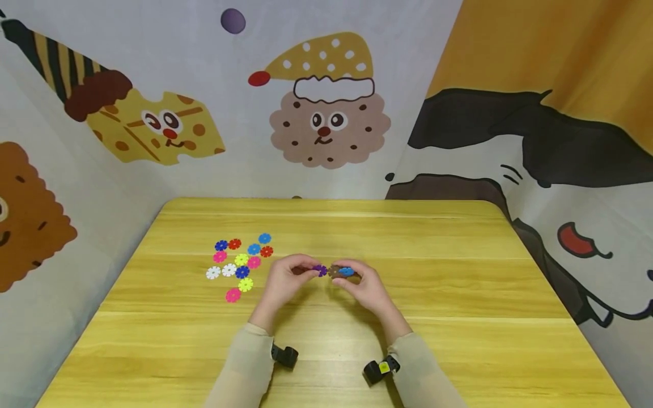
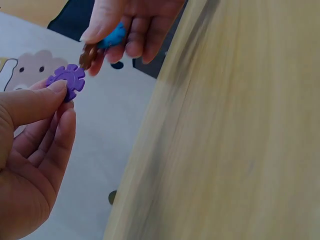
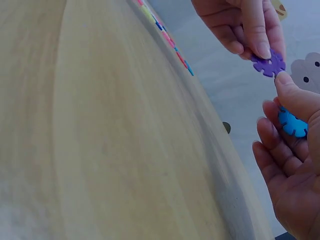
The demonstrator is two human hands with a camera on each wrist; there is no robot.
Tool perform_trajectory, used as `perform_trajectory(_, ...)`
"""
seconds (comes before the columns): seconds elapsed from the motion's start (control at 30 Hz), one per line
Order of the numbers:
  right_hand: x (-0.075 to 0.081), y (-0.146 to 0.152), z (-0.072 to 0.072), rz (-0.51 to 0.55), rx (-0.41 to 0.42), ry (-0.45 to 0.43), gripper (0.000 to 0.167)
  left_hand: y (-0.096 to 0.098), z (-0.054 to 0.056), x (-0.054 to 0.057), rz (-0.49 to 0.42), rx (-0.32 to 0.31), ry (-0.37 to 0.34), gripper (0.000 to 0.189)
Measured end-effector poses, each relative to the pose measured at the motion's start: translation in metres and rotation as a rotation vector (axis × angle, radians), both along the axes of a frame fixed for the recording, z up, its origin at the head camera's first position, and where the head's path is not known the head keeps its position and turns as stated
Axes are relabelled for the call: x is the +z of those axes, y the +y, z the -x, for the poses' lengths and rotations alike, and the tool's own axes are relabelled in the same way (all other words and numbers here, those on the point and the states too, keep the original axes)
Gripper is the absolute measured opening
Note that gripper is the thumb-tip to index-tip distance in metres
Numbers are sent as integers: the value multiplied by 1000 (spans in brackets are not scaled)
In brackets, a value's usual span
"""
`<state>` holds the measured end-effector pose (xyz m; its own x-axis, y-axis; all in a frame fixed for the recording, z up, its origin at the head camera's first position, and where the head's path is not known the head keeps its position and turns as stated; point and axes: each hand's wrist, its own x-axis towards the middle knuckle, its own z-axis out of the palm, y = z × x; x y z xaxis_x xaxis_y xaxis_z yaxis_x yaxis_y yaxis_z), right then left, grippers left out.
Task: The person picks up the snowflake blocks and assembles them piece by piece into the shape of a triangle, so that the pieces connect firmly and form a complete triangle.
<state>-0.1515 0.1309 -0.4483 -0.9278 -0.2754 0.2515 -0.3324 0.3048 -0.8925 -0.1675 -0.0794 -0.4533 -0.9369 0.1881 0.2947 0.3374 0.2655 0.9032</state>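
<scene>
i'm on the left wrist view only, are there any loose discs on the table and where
Observer: Yes, the head view shows a cluster of loose discs on the table, to the left of the left hand.
Operator: any match there for the purple disc i see in that hand
Observer: No, none of the loose ones looks purple.
Operator: which loose one is nearest the person
Observer: A pink disc, lowest of the cluster in the head view.
</scene>
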Motion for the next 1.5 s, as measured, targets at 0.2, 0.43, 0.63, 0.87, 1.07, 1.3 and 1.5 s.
perform_trajectory(0.2,6,0,-3,30,2,-25,33,11,-2,-2,-16,38,-4,14)
perform_trajectory(0.43,5,2,-5,94,3,-58,31,19,-4,-6,-42,72,-7,11)
perform_trajectory(0.63,1,2,-4,123,2,-92,31,23,-3,-7,-68,63,-2,10)
perform_trajectory(0.87,-5,10,1,117,-4,-100,34,27,-3,1,-83,33,-4,9)
perform_trajectory(1.07,4,12,-1,113,7,-133,40,28,0,-3,-68,58,-23,11)
perform_trajectory(1.3,-16,14,9,188,57,-105,42,29,0,-6,-62,60,1,12)
perform_trajectory(1.5,-34,14,17,249,80,-77,44,30,-1,-5,-57,47,8,10)
